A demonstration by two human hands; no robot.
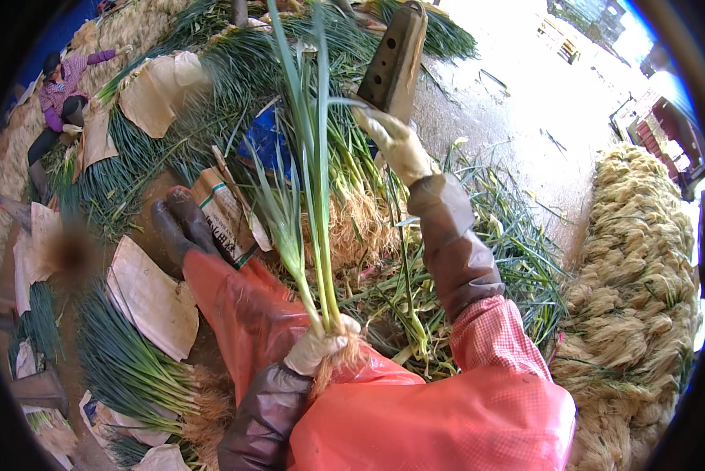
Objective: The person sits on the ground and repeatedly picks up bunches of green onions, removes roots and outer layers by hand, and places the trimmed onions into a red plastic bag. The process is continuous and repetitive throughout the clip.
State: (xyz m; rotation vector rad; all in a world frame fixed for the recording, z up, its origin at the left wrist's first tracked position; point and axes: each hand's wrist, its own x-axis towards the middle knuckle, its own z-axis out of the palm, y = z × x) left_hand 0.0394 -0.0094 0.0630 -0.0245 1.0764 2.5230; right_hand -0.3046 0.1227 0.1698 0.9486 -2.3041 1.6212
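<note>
My left hand [317, 348], in a pale glove, grips a few long green onions [308, 235] near their root end, low over my lap. Their leaves rise past the top of the view, and stringy roots [337, 360] hang below the glove. Stretched forward is my right hand [396, 144], gloved too, beside the upper leaves. A thin leaf meets its fingertips, but whether they pinch it is not plain. Below the right forearm a loose stalk [411, 306] stands over scattered trimmings. Beyond the held stalks lies a rooted bundle of green onions [352, 224].
A perforated metal post [393, 65] rises just beyond my right hand. Bundled onions with pale roots [629, 306] are stacked at right. Onion trimmings [505, 259] cover the ground nearby. More onions [134, 359] and a paper sheet [152, 300] lie left. Another person [64, 88] sits far left.
</note>
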